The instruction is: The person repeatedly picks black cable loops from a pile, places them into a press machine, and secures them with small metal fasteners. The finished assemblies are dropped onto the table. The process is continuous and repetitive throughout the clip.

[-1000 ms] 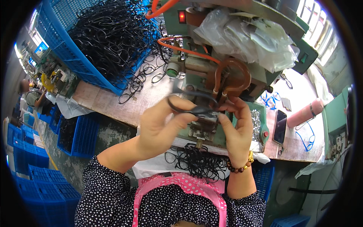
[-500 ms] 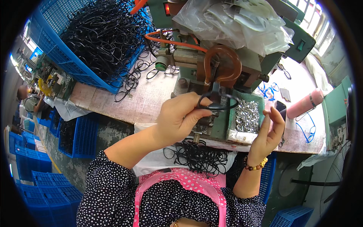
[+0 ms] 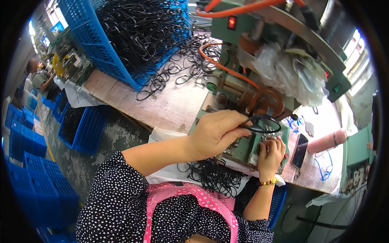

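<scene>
Left hand (image 3: 214,135) pinches a thin black oval frame (image 3: 261,124); right hand (image 3: 270,154) picks through small shiny metal parts (image 3: 268,137)

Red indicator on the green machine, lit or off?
Lit, by the look of it. The red indicator glows bright red on the green machine, above the orange hose.

Factory floor, small-parts assembly line. Evidence: green bench-mounted press machine (image 3: 259,60) with orange hoses (image 3: 227,10) and a lit red switch (image 3: 231,22), far right. Blue plastic crate (image 3: 101,44) heaped with black frame parts (image 3: 142,28), far left on a worn wooden workbench (image 3: 170,105). More blue crates (image 3: 24,137) stacked on the concrete floor, left. Another person (image 3: 38,77) at a station, far left.
</scene>
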Demonstrator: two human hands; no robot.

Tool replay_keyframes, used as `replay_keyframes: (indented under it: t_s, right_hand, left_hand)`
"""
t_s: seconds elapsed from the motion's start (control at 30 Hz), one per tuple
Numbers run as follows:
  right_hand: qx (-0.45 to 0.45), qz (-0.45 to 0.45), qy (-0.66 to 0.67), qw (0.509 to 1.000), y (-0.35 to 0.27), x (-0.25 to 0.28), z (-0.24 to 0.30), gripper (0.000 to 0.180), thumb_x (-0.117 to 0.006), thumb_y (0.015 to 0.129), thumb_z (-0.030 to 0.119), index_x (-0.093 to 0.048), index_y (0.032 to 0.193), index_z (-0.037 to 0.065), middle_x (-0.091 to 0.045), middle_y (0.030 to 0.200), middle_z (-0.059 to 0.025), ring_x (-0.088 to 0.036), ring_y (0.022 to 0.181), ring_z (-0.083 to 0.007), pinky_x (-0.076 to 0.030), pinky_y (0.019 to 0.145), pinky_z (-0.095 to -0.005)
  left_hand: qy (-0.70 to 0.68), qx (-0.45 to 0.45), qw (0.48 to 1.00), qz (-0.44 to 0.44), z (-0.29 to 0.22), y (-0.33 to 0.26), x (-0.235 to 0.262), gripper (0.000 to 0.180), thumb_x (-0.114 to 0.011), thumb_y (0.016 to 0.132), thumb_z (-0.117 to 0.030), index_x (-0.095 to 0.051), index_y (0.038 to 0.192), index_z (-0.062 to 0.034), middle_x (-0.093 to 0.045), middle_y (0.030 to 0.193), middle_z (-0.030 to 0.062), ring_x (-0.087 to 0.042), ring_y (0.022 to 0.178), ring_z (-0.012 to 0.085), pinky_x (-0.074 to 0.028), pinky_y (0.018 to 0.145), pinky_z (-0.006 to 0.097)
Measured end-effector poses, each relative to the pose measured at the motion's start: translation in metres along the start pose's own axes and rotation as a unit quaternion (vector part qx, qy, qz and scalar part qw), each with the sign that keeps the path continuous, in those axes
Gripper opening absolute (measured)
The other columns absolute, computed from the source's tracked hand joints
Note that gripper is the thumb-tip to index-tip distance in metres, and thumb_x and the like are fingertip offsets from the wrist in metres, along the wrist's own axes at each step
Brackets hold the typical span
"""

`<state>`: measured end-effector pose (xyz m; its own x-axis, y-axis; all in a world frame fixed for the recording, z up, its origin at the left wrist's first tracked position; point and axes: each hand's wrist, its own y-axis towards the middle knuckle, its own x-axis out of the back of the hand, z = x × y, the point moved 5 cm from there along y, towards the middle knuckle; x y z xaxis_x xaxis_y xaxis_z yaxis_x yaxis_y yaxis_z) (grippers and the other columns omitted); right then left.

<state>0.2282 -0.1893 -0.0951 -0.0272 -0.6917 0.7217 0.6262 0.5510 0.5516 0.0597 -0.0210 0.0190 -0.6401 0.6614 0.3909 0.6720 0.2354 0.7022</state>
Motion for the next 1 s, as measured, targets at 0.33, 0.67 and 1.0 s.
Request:
replay_keyframes:
  t_s: [0.33, 0.67, 1.0]
  right_hand:
    - [-0.134, -0.093, 0.187, 0.969, -0.013, -0.002, -0.010, 0.009, -0.058, 0.097, 0.009, -0.057, 0.098, 0.001, -0.061, 0.085, -0.0104, -0.060, 0.076, -0.0228, -0.049, 0.070, -0.0343]
    - [-0.075, -0.105, 0.187, 0.974, -0.010, -0.001, -0.007, 0.007, -0.059, 0.092, -0.001, -0.063, 0.098, -0.001, -0.063, 0.089, -0.0109, -0.061, 0.080, -0.0232, -0.050, 0.074, -0.0325]
    - [-0.184, -0.046, 0.428, 0.884, -0.012, 0.002, -0.008, 0.016, -0.060, 0.093, -0.005, -0.066, 0.108, -0.004, -0.069, 0.098, -0.0056, -0.067, 0.092, -0.0126, -0.051, 0.081, -0.0229]
  left_hand:
    - [0.314, 0.213, 0.921, -0.083, 0.216, -0.031, 0.068, 0.039, -0.060, 0.095, -0.024, -0.051, 0.126, -0.0022, -0.061, 0.120, 0.0196, -0.058, 0.112, 0.0358, -0.042, 0.095, 0.047]
    - [0.441, 0.300, 0.838, 0.116, 0.244, -0.095, 0.090, 0.031, -0.065, 0.089, -0.024, -0.047, 0.105, -0.0053, -0.068, 0.090, 0.0188, -0.065, 0.083, 0.0417, -0.051, 0.073, 0.050]
    - [-0.106, 0.477, 0.866, -0.109, 0.154, -0.106, 0.108, 0.027, -0.059, 0.097, -0.015, -0.055, 0.119, -0.0005, -0.063, 0.076, 0.0038, -0.061, 0.069, 0.0107, -0.050, 0.063, 0.026]
